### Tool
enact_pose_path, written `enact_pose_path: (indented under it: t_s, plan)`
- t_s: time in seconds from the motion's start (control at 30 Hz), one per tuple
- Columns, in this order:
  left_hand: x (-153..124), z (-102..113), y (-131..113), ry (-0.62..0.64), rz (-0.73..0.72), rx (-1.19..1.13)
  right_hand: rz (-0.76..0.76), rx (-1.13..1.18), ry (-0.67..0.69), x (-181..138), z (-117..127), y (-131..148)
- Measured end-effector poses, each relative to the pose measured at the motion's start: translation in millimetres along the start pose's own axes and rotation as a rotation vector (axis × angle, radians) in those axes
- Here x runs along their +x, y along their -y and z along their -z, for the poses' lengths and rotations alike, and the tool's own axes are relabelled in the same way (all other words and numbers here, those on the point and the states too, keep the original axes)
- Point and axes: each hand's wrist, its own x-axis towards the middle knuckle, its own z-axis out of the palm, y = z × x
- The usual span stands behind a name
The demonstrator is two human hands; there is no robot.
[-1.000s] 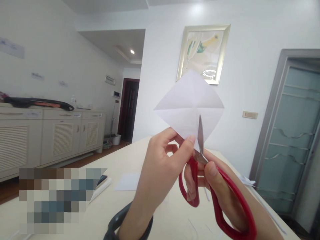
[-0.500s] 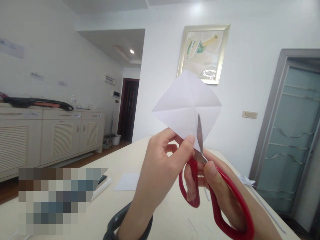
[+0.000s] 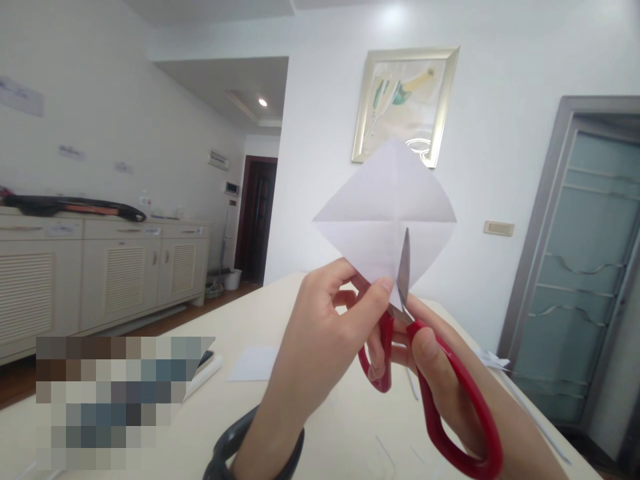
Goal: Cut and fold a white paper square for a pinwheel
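Observation:
My left hand [image 3: 325, 333] pinches the lower corner of a creased white paper square [image 3: 383, 217], held up like a diamond in front of me. My right hand [image 3: 435, 380] grips red-handled scissors [image 3: 440, 393], fingers through the loops. The steel blade [image 3: 403, 267] points up along the paper's vertical crease, its tip just below the centre. A dark band sits on my left wrist [image 3: 240, 447].
A cream table [image 3: 210, 427] lies below with a white paper sheet [image 3: 255, 363], thin paper strips [image 3: 500, 363] at the right and a blurred-out patch at the left. A sideboard [image 3: 100, 267] stands along the left wall. A framed picture [image 3: 405, 103] hangs ahead, a glass door [image 3: 575, 267] at right.
The paper and scissors have shifted slightly right and up. The scissor handles have drawn closer together, and the blade has moved a little further up the paper.

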Motion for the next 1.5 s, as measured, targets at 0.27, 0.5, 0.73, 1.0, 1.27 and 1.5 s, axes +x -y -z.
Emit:
enact_pose_path:
  t_s: [0.27, 0.5, 0.73, 1.0, 1.27, 1.5]
  plan:
    - [0.3, -1.5, -2.8, -0.026, -0.016, 0.052, -0.013, 0.059, -0.033, -3.2, -1.5, -2.5]
    - [-0.8, 0.8, -0.8, -0.032, -0.051, 0.143, 0.028, 0.058, -0.014, 1.3, -2.0, 4.0]
    - [1.0, -0.2, -1.5, -0.024, -0.034, 0.114, 0.002, 0.051, -0.033, 1.0, -1.5, 2.4]
    - [1.0, -0.6, 1.0, -0.123, -0.068, 0.127, -0.037, -0.026, 0.040, -4.4, 7.1, 1.9]
    - [-0.5, 1.2, 1.1, -0.069, -0.024, 0.189, 0.015, -0.060, 0.006, -5.1, 3.2, -2.2]
    - [0.3, 0.5, 0.0, -0.059, -0.006, 0.194, 0.003, -0.025, 0.013, -4.2, 1.7, -4.0]
